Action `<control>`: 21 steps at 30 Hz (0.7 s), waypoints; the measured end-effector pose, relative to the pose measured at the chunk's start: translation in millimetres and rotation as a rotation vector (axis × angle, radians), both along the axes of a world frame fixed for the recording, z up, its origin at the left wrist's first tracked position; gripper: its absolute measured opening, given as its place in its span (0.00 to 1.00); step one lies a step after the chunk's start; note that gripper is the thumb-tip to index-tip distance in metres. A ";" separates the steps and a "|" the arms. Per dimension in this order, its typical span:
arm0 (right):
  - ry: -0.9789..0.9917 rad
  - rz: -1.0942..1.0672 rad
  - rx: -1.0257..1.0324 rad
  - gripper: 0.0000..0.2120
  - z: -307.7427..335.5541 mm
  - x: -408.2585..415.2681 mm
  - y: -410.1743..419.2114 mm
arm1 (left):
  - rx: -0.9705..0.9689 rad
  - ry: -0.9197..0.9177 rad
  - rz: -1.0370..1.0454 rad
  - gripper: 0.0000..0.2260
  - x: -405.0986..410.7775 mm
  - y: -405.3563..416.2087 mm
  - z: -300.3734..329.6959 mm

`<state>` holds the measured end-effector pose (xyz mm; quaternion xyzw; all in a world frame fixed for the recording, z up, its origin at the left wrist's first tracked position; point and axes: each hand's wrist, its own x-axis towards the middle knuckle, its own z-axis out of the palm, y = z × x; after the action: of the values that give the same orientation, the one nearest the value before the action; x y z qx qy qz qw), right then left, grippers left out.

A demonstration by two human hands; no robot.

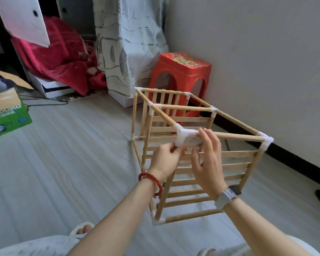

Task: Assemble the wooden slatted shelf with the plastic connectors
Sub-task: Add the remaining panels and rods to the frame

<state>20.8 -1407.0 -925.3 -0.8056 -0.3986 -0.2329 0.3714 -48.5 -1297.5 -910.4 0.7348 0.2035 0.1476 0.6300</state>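
Observation:
The wooden slatted shelf (235,164) lies on its side on the floor, a frame of round dowels joined by white plastic connectors, with slatted panels inside. At its near upper corner sits a white three-way connector (183,135). My left hand (164,159) pinches the bottom of that connector from the left, where a slat end meets it. My right hand (208,157) is beside the connector on the right, fingers extended over the top dowel (240,136) and thumb under it. Another white connector (265,142) caps the right corner.
A red plastic stool (181,78) stands behind the shelf against the wall. A leaf-patterned curtain (126,45) hangs at the back. A green and brown cardboard box (6,115) sits at the left, red fabric (59,56) behind it. Grey floor (72,154) spreads to the left.

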 end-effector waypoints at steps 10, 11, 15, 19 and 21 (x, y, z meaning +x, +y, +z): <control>0.125 -0.069 -0.430 0.45 62.5 18.6 -56.7 | -0.351 0.007 0.026 0.11 80.2 -54.3 120.3; 0.128 -0.100 -0.422 0.47 75.5 23.6 -64.8 | -0.384 0.013 0.024 0.11 87.6 -63.5 133.6; 0.159 -0.077 -0.469 0.44 120.1 43.4 -84.7 | -0.538 0.002 0.026 0.11 103.8 -79.4 167.2; 0.084 -0.091 -0.499 0.32 155.2 75.9 -103.7 | -0.694 -0.077 0.057 0.11 115.6 -89.2 195.1; 0.011 -0.142 -0.572 0.30 170.2 87.9 -108.1 | -0.795 -0.128 0.054 0.09 116.3 -90.3 201.5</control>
<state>108.7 -1515.1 -755.1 -0.9047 -0.3886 -0.1323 0.1140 67.8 -1387.8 -708.8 0.4176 0.2243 0.1195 0.8724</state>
